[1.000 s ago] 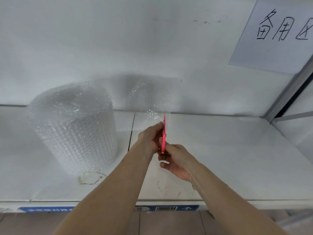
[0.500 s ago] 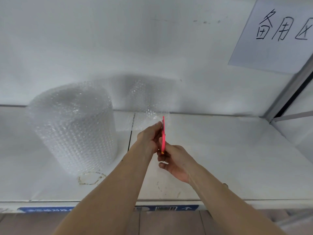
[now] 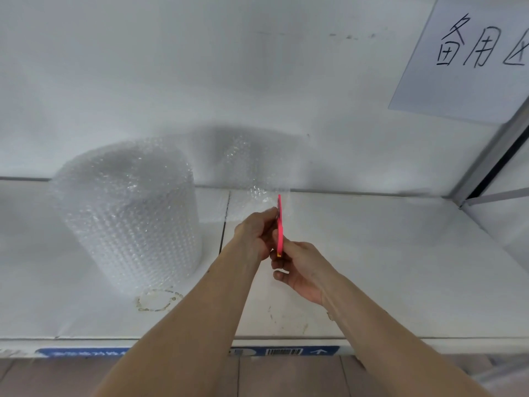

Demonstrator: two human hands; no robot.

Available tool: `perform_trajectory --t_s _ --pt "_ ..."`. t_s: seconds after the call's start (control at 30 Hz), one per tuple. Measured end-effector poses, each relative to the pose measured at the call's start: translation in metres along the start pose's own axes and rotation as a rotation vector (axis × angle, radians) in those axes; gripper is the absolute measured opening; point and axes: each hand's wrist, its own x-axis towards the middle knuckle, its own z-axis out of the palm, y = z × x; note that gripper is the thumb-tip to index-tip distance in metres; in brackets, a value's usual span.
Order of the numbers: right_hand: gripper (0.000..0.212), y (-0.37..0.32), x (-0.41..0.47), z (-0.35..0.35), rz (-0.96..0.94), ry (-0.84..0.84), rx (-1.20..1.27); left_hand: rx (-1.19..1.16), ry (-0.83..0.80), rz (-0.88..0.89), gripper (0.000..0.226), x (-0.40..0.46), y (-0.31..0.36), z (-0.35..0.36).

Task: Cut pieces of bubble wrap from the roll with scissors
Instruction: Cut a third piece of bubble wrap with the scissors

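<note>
A large roll of clear bubble wrap point(image 3: 126, 213) stands upright on the white shelf point(image 3: 372, 267) at the left. A loose sheet of bubble wrap point(image 3: 252, 170) runs from the roll to the right and hangs upright in front of the wall. My left hand point(image 3: 253, 232) pinches the sheet's lower edge. My right hand point(image 3: 300, 270) grips pink scissors point(image 3: 280, 224), seen edge-on, pointing up into the sheet beside my left fingers. Whether the blades are open is hidden.
A white wall rises behind the shelf, with a paper sign point(image 3: 469, 55) carrying handwritten characters at the upper right. A metal frame post point(image 3: 492, 156) stands at the right. A brownish ring stain point(image 3: 157, 299) lies before the roll. A blue label strip point(image 3: 286, 351) runs along the front edge.
The scissors and both hands have crept slightly upward along the sheet. The roll has not moved.
</note>
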Motion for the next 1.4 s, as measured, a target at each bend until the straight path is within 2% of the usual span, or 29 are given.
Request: perform_trajectory --t_s 0.3,0.43,0.9,1.4 --pt "0.034 0.004 0.000 0.002 -0.009 -0.005 0.001 -0.125 0.004 -0.004 0.027 0.001 0.002 0.002" --pt "0.036 0.004 0.001 0.002 -0.003 -0.010 -0.017 -0.100 0.064 0.022 0.021 0.009 0.001 0.001" --pt "0.034 0.004 0.005 0.005 -0.026 -0.021 -0.013 -0.078 0.077 0.005 0.024 0.007 0.004 -0.003" --pt "0.035 0.001 0.009 0.008 -0.031 -0.003 0.008 -0.016 0.111 0.014 0.015 -0.002 0.002 -0.002"
